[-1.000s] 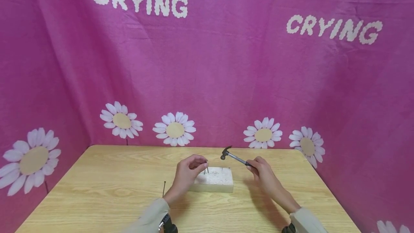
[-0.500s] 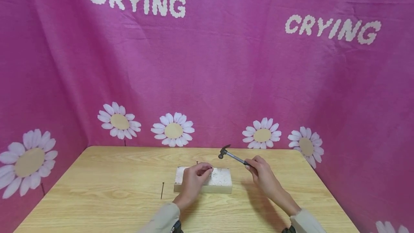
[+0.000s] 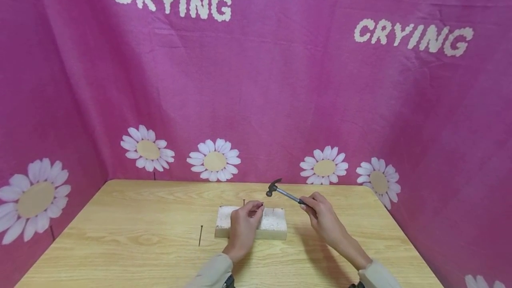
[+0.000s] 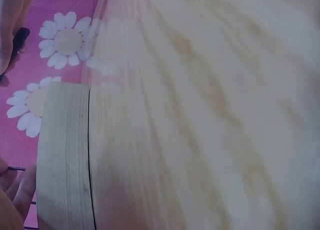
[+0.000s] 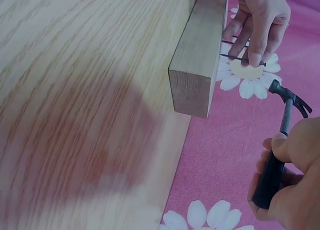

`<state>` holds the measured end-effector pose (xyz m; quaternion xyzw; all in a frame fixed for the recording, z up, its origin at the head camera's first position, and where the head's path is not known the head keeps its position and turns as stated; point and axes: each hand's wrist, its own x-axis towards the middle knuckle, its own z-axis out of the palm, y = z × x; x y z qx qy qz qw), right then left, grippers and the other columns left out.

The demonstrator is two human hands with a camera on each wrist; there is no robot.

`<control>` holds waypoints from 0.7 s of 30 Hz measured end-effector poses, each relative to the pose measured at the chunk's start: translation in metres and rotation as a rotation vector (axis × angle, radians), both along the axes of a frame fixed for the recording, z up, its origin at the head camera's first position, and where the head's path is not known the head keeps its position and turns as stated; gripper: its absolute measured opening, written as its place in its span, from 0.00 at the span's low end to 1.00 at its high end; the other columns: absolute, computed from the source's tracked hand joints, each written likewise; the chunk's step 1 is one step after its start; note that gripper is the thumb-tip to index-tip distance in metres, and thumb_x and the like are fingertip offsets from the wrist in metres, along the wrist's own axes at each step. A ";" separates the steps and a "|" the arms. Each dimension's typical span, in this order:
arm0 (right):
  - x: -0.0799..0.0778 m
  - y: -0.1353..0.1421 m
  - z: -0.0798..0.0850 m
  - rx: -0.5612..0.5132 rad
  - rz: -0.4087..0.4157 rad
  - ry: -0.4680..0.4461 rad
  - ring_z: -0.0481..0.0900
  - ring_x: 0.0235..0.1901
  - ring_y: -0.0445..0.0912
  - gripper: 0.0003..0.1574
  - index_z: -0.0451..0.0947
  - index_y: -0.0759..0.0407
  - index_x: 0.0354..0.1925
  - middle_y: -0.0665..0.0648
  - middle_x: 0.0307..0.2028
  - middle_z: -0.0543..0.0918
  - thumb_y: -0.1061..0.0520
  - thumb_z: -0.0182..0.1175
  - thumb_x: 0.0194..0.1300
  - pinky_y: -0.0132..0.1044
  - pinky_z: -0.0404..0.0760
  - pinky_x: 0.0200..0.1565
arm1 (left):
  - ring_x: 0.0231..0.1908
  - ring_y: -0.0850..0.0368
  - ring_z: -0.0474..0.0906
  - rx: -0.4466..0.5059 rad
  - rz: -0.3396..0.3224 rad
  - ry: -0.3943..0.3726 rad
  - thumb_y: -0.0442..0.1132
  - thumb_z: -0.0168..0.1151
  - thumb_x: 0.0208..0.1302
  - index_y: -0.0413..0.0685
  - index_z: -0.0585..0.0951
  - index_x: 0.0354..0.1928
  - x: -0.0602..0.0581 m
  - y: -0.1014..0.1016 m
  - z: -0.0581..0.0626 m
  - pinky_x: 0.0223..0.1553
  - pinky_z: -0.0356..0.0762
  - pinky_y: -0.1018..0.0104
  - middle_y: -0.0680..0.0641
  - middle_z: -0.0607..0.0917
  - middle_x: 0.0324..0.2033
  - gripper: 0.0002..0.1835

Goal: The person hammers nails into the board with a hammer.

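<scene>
On the table lies a white-topped wooden block [image 3: 276, 222]. My left hand [image 3: 242, 230] is over it, thumb and fingertips pinching a nail [image 5: 242, 59] whose point meets the block's top face. Behind that hand another nail [image 3: 244, 202] stands up from the block, partly covered. The left wrist view catches several nail shafts beside the block, one of them a nail [image 4: 16, 168] at the fingertips. To the right, my right hand [image 3: 326, 219] grips a claw hammer [image 3: 285, 193] by its black handle. The hammer's head is raised just right of the left fingertips, apart from the nail.
A loose nail [image 3: 201, 235] lies on the wooden table [image 3: 132, 234] left of the block. Behind the table hangs a pink cloth [image 3: 264, 92] with white daisies and lettering; it also runs along both sides.
My left hand has moved right along the block with the nail, uncovering the block's left end and the loose nail. The hammer has shifted slightly left, towards the left hand.
</scene>
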<state>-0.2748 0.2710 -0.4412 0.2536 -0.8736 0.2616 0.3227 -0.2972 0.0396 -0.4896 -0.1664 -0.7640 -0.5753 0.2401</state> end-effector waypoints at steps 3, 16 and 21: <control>-0.001 -0.001 -0.001 0.008 0.003 0.012 0.66 0.29 0.33 0.12 0.87 0.71 0.42 0.50 0.29 0.75 0.76 0.70 0.59 0.26 0.70 0.26 | 0.34 0.56 0.90 -0.018 0.017 -0.009 0.29 0.71 0.67 0.42 0.90 0.43 0.000 0.001 0.000 0.37 0.87 0.70 0.44 0.93 0.38 0.05; 0.000 -0.005 0.001 0.022 0.006 0.012 0.67 0.30 0.34 0.12 0.87 0.69 0.43 0.48 0.30 0.75 0.76 0.70 0.59 0.26 0.71 0.27 | 0.33 0.57 0.89 -0.049 0.029 -0.061 0.28 0.72 0.64 0.41 0.90 0.41 0.003 0.001 0.000 0.37 0.86 0.71 0.46 0.93 0.35 0.05; 0.001 -0.008 0.002 0.017 0.012 -0.015 0.68 0.31 0.34 0.12 0.87 0.69 0.43 0.49 0.30 0.76 0.75 0.70 0.60 0.25 0.71 0.27 | 0.34 0.56 0.90 -0.040 0.030 -0.069 0.27 0.72 0.64 0.39 0.90 0.40 0.003 0.001 -0.002 0.37 0.87 0.71 0.45 0.93 0.34 0.05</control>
